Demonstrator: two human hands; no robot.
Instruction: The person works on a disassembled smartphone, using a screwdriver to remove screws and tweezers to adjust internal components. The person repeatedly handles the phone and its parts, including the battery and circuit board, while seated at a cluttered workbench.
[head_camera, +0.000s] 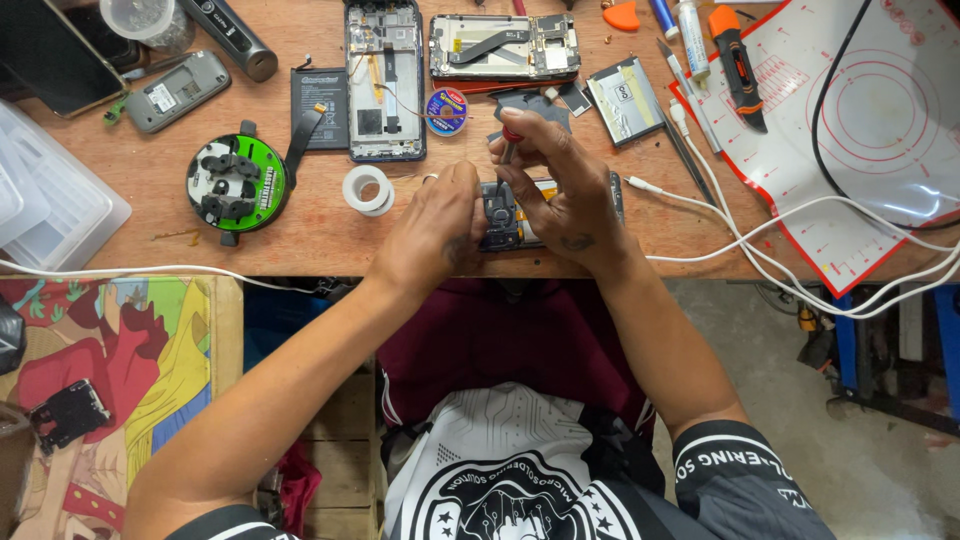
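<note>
An opened phone (503, 217) lies near the front edge of the wooden bench (300, 225). My left hand (435, 222) grips its left end and steadies it. My right hand (555, 180) holds a small screwdriver (507, 150) with a red top upright, its tip down on the phone's inner board. Much of the phone is hidden under both hands.
Two more disassembled phones (385, 80) (505, 47) lie behind, with a black battery (322, 95), a tape roll (367, 189), a round green holder (238, 182) and a solder wick spool (446, 110). A red-edged mat (850, 110) and white cables (760, 245) fill the right side.
</note>
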